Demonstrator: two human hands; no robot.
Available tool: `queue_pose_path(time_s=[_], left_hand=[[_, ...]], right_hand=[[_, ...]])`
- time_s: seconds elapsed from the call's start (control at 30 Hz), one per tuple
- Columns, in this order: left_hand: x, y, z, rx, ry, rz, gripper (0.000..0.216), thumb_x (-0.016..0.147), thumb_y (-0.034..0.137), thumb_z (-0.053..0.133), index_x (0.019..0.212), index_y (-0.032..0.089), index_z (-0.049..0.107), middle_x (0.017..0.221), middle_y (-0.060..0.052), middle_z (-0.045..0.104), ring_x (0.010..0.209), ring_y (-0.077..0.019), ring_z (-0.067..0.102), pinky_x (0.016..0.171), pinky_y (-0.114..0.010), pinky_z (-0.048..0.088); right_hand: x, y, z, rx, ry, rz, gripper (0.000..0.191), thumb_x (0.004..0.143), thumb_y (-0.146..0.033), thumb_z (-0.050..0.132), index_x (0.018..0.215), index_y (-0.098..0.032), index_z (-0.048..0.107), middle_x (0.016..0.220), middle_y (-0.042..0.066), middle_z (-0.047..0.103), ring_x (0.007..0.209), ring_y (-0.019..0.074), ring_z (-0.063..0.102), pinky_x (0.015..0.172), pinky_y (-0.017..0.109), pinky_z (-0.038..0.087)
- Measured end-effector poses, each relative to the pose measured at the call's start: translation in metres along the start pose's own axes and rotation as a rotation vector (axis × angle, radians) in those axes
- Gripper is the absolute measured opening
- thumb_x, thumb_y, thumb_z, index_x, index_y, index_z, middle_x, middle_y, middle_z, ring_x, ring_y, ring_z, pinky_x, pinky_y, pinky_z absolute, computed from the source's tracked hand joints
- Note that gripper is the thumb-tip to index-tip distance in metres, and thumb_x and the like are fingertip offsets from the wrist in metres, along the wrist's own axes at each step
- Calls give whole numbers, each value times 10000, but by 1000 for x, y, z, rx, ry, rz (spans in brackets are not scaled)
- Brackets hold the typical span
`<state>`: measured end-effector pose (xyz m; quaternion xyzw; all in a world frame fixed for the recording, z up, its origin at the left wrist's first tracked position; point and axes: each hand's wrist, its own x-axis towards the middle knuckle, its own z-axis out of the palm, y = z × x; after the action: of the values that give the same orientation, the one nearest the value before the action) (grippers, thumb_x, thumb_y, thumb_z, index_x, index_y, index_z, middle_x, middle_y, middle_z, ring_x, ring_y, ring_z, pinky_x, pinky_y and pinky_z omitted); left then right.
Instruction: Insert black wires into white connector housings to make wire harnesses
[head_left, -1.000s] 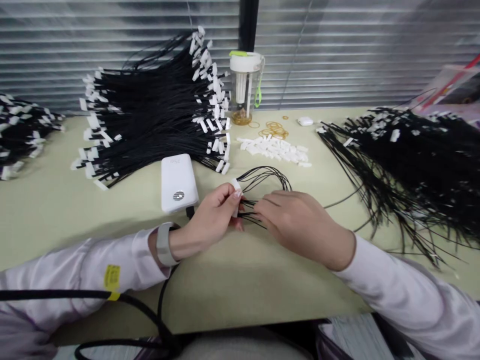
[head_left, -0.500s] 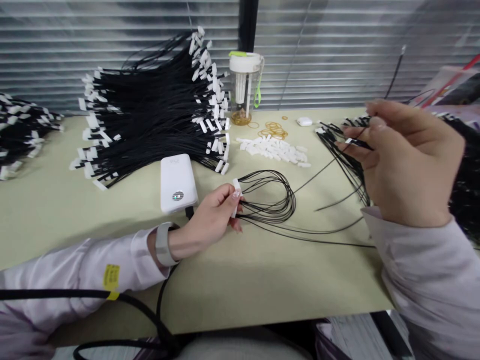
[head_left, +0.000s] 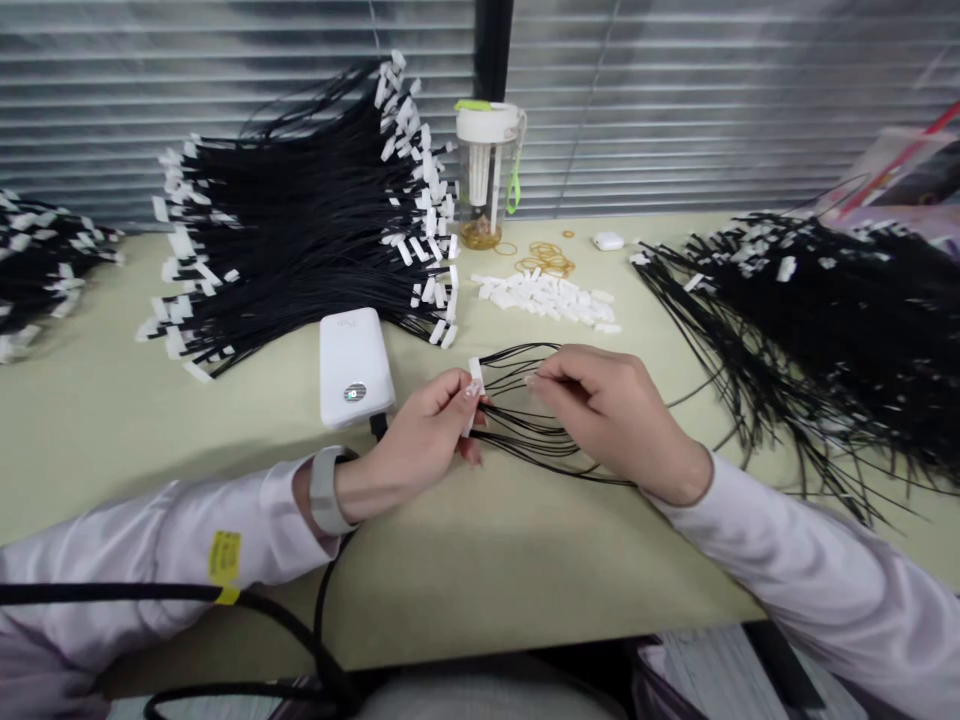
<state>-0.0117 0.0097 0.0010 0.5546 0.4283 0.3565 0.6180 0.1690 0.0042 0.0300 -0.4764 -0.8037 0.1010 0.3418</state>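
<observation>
The left hand (head_left: 420, 432) gripped a white connector (head_left: 476, 374) between thumb and fingers over the middle of the table (head_left: 465, 570). Just beside it, the right hand (head_left: 619, 415) pinched the black wires (head_left: 525, 421) running from that connector, near scattered white pieces (head_left: 547, 298).

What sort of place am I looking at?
Likely a wire assembly workshop: a large stack of black wires with white ends, small loose white pieces on the tabletop, and the left hand holding a wired white piece.
</observation>
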Motion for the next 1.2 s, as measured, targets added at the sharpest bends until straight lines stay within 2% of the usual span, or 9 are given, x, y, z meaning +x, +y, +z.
queue_pose_path(time_s=[0.17,0.9,1.07,1.2], left_hand=[[0,0,0,3,-11,1,247,837,399,415,755,171,461,651,46,444,447,-32,465,435,-171,425],[-1,0,0,17,-21,16,249,843,397,404,756,169,451,653,47,436,436,-24,458,432,-164,407],[-1,0,-1,12,-23,17,251,843,405,400,763,172,447,664,47,436,441,-26,468,438,-166,414],[-1,1,0,39,-19,13,250,844,397,397,744,171,435,654,48,439,421,-27,472,418,-162,399]], right_hand=[[0,2,-1,-4,-6,11,186,785,-170,479,600,-157,463,566,-33,472,527,56,392,524,193,304],[0,-1,0,30,-45,76,212,765,-150,454,560,-160,401,512,-45,401,498,59,338,518,197,277],[2,-1,-2,82,-122,57,188,788,-156,438,600,-160,446,553,-36,448,528,64,383,533,192,297],[3,1,1,89,-183,44,242,832,-203,407,596,-161,435,554,-32,427,538,70,376,538,199,294]])
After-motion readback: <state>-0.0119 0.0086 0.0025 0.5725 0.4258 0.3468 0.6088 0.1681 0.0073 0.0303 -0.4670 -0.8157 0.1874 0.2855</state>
